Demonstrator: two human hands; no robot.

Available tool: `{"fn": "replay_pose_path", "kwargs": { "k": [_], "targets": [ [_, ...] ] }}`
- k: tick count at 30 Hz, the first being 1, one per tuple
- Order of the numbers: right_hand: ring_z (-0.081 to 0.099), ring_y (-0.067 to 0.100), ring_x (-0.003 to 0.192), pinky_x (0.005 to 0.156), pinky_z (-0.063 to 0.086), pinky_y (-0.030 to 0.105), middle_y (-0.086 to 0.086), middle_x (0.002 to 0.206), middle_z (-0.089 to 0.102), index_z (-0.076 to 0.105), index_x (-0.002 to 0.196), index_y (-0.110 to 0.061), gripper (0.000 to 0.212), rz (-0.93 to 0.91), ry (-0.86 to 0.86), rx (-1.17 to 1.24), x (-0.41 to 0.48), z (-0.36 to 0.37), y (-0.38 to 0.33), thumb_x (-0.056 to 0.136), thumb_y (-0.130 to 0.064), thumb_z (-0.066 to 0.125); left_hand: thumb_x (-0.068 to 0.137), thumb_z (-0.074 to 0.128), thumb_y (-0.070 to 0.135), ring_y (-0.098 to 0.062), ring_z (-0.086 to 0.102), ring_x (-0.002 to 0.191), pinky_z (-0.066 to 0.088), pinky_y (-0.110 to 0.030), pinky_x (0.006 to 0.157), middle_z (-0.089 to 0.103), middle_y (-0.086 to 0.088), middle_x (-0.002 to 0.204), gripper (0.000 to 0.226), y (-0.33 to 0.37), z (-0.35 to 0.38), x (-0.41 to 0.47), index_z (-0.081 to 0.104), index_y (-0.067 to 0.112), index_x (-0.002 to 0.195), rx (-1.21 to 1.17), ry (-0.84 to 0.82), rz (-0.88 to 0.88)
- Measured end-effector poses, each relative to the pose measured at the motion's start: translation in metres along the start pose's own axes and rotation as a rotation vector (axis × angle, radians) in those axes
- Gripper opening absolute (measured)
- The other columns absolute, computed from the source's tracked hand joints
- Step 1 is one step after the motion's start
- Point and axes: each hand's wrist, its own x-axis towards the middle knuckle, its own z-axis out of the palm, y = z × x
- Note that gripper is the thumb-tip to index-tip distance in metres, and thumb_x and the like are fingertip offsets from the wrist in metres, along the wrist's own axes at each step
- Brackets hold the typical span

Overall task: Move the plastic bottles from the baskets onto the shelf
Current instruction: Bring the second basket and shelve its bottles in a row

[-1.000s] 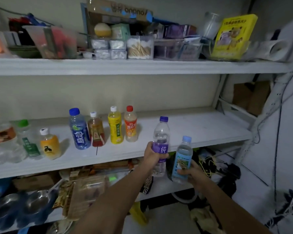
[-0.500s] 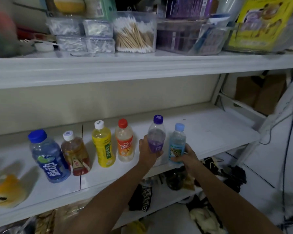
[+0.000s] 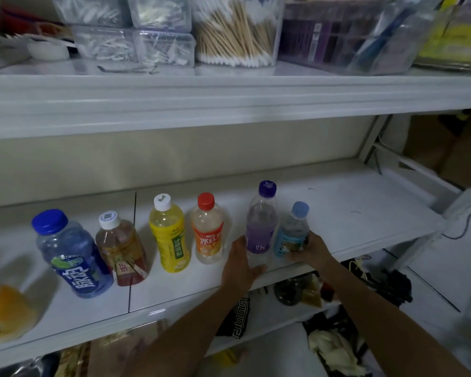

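White shelf (image 3: 351, 213): bottles (image 3: 172, 240) below tub (image 3: 275, 36) of cotton swabs (image 3: 229, 36)

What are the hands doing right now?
Left hand: grips the purple bottle.
Right hand: grips the pale-blue bottle.

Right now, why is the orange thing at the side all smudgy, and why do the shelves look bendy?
Head view: the orange bottle sits at the left edge, where the picture smears; head view: the wide lens bows the upper shelf; head view: light is dim, yet the purple-capped bottle in the left hand and the light-blue-capped bottle in the right hand look fairly sharp.
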Motion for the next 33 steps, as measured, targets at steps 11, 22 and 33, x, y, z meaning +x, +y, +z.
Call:
{"fn": "replay_pose_path", "kwargs": {
  "k": [11, 22, 33],
  "targets": [
    [0.056, 0.024, 0.114, 0.087, 0.042, 0.024, 0.005, 0.114, 0.060, 0.056, 0.120, -0.004, 0.065, 0.033, -0.095, -0.133, 0.020, -0.003, -0.006, 0.062, -0.001, 0.085, 0.080, 0.075, 0.031, -0.021, 0.052, 0.120, 0.047, -0.033, 0.097, 0.054, -0.004, 0.134, 0.074, -0.003, 0.000, 0.019, 0.036, 0.013, 0.140, 0.188, 0.156, -0.050],
    [0.059, 0.028, 0.114, 0.094, 0.047, 0.033, 0.014, 0.120, 0.063, 0.058, 0.109, -0.008, 0.055, 0.019, -0.197, -0.203, 0.047, 0.000, -0.019, 0.062, 0.002, 0.084, 0.081, 0.075, 0.025, -0.021, 0.049, 0.124, 0.045, -0.033, 0.101, 0.052, -0.005, 0.137, 0.075, -0.006, 0.002, 0.024, 0.034, 0.013, 0.143, 0.203, 0.166, -0.069],
    [0.044, 0.019, 0.125, 0.107, 0.038, 0.041, 0.000, 0.134, 0.047, 0.034, 0.140, -0.014, 0.102, -0.098, -0.265, -0.312, 0.027, 0.009, 0.001, 0.055, -0.015, 0.091, 0.084, 0.072, 0.034, -0.022, 0.032, 0.140, 0.035, -0.037, 0.112, 0.031, -0.006, 0.154, 0.092, -0.004, -0.003, 0.013, 0.014, 0.014, 0.152, 0.251, 0.058, -0.152]
  ]
}}
